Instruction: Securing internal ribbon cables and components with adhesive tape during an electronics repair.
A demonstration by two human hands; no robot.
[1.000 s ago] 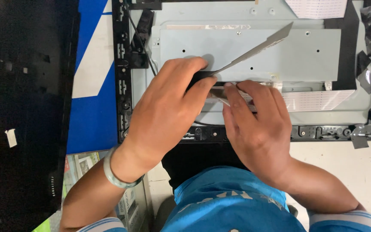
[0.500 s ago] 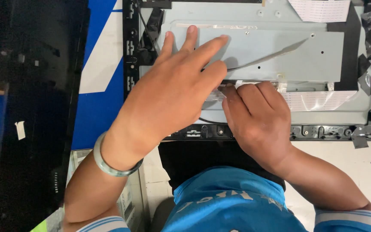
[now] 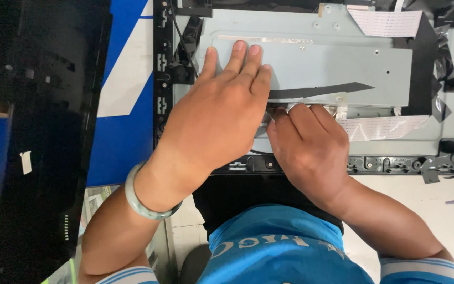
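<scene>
A grey metal shield plate [image 3: 342, 66] covers the back of an opened flat screen chassis [image 3: 447, 142] with a black frame. My left hand [image 3: 222, 115] lies flat on the plate's left part, fingers together and pointing away from me. A pale green bangle [image 3: 143, 202] sits on that wrist. My right hand [image 3: 306, 142] rests at the plate's lower edge, its fingertips pinching a shiny strip of tape [image 3: 290, 109] next to a white ribbon cable [image 3: 379, 126]. A dark narrow strip [image 3: 321, 90] lies across the plate just beyond my fingers.
A second white ribbon cable [image 3: 384, 22] sits at the top right. Black tape pieces [image 3: 440, 63] cling to the chassis's right side. A black panel [image 3: 43, 137] lies at the left, over a blue and white surface [image 3: 124, 105]. Pale bench top [image 3: 437, 202] shows at the lower right.
My left hand has slid forward and flattened on the plate. The raised strip now lies flat on the plate. My right hand stays at the lower edge.
</scene>
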